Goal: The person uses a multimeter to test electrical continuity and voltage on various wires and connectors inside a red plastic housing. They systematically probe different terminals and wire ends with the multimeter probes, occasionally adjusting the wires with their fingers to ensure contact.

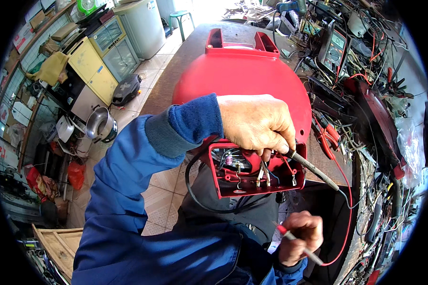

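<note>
Pinching the grey probe point(315, 172) in the left hand point(257, 123), at the wiring box point(261, 192) of the red housing point(247, 71) on the desk point(169, 81); holding the red-tipped probe point(282, 230) in the right hand point(300, 236). Best to touch metal terminals point(294, 179) singly, steadily.

A worn brown bench point(171, 78) bears a red housing point(242, 76), with red-handled tools point(323, 138) beside it and a heap of wires and parts point(394, 204) along the right, a meter point(336, 46) propped among them.
</note>
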The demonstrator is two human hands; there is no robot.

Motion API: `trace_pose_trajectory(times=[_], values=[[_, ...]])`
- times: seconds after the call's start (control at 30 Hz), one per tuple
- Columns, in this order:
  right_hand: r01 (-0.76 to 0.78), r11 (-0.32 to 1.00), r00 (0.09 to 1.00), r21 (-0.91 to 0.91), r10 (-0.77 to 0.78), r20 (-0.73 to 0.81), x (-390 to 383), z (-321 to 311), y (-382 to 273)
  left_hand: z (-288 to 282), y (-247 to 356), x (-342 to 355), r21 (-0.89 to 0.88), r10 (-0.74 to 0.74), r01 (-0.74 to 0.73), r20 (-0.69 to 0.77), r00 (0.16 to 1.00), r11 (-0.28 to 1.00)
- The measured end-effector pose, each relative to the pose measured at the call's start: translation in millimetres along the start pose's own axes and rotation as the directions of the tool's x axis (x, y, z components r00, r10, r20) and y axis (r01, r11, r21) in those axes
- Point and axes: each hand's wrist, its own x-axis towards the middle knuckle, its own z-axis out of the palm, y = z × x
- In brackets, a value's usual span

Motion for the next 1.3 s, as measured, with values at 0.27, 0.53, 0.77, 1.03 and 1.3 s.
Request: trace_pose_trajectory(times=[0.27,0.53,0.77,1.03,1.3], values=[[0.141,0.971,0.891,-0.192,-0.041,0.451,23.7,24.3,-17.3,1.2,-2.2,-2.9,-0.014,0.017,-0.018,-0.019,1.000,1.000],[0.259,0.951,0.884,-0.167,-0.164,0.438,37.4,42.3,-29.6,0.9,-7.7,-0.6,-0.103,0.012,-0.012,-0.002,1.000,0.995],[0.400,0.888,0.796,-0.227,-0.214,0.567,58.8,51.9,-18.3,0.5,-5.6,-1.9,-0.053,0.027,-0.028,-0.010,1.000,0.998],[0.409,0.848,0.847,-0.339,-0.214,0.487,56.3,66.4,-16.9,2.2,-7.6,-1.9,-0.094,0.028,-0.029,-0.014,1.000,0.995],[0.433,0.811,0.851,-0.394,-0.223,0.476,54.8,69.1,-16.5,2.1,-6.2,-1.9,-0.060,0.017,-0.018,-0.022,1.000,0.998]])
